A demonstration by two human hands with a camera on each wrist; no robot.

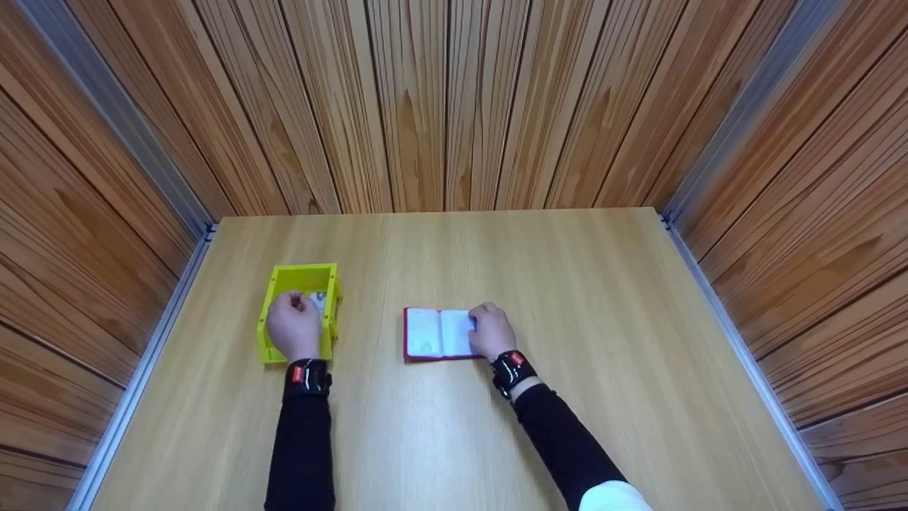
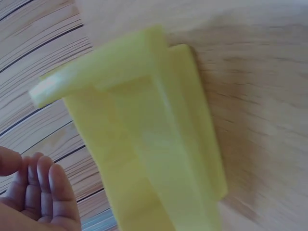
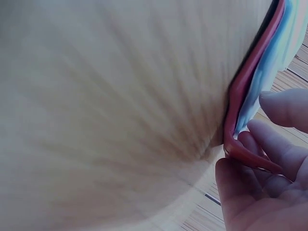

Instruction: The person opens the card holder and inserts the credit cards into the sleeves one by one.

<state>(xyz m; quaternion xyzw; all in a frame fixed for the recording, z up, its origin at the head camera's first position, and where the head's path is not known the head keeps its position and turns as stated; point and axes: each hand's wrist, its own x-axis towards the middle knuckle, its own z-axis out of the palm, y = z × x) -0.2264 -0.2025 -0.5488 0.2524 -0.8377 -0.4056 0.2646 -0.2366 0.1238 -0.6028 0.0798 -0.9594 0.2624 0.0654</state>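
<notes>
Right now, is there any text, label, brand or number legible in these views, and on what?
None can be read.
Red tags on both wristbands: too small to read.
Open red card holder: clear pockets show no legible print.
Card in the yellow box: blurred.

even soft light, sharp head view, blurred wrist views

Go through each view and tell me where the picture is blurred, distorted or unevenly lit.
Head view: sharp and evenly lit, wall planks fan outward from wide-angle distortion; left hand in the yellow box, right hand on the red card holder. Left wrist view: yellow box smeared by blur, fingers clearer. Right wrist view: table a soft blur, holder's edge close and unfocused.
</notes>
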